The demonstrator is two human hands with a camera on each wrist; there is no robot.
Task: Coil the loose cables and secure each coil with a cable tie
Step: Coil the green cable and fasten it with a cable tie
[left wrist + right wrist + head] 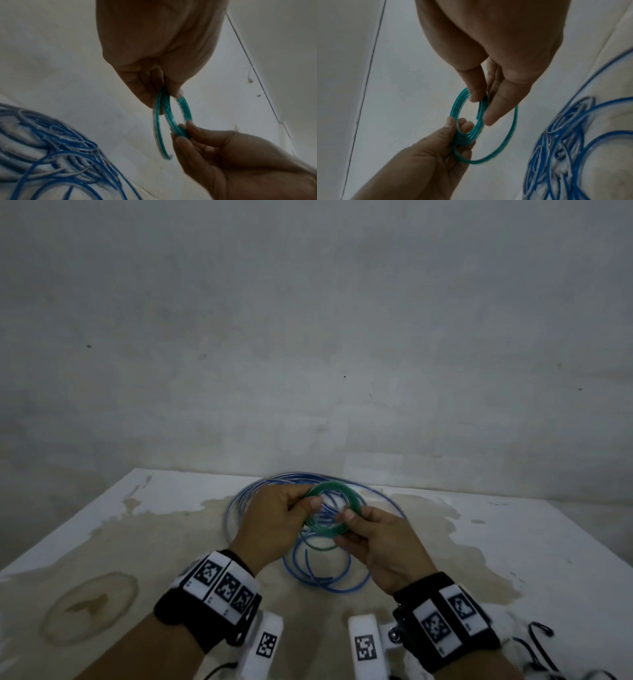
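Head view: left hand (274, 518) and right hand (380, 542) each pinch green cable coil (334, 510) above blue cable (322, 573) loose on desk (513, 542)
Left wrist view: one green loop hangs free
Right wrist view: thumb and fingers (494, 108) in grip on coil

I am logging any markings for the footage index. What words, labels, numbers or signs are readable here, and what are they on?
No readable words, brands or numbers in any view.
Black-and-white square code tags on the left wristband and right wristband: patterns only; the tiny print beside them is too small to read.
Green cable coil, blue cable, table: no markings visible.
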